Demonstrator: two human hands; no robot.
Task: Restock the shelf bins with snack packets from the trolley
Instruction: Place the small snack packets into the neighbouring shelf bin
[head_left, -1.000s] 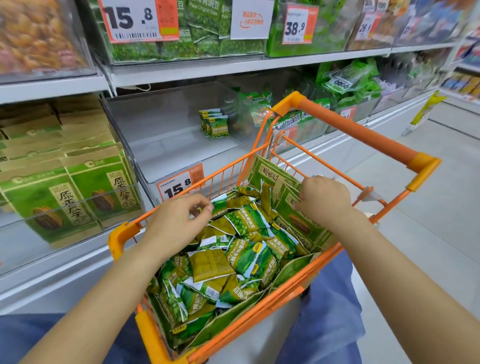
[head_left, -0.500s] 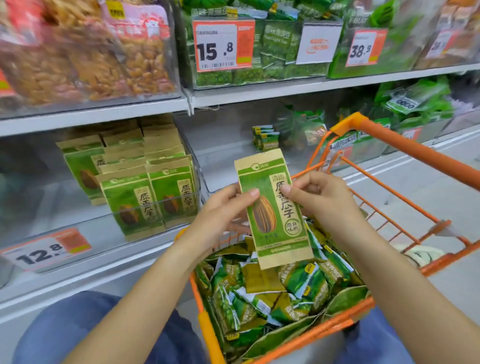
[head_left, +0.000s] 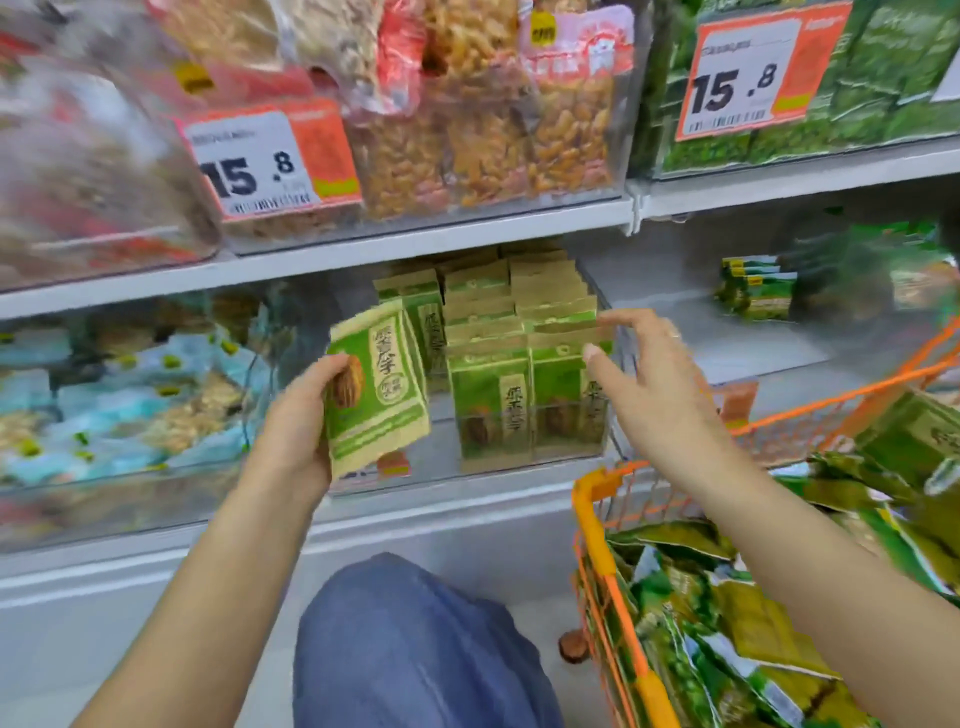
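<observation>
Our left hand grips a seed packet upright, long axis vertical; our right hand hovers spread and holding nothing. Just beyond both, nearer the left, the shelf bin holds matching packets.

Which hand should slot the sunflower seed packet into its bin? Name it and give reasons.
Left. The left hand already grips the packet, right in front of the clear bin of matching packets. The right hand is open, holding nothing.
</observation>
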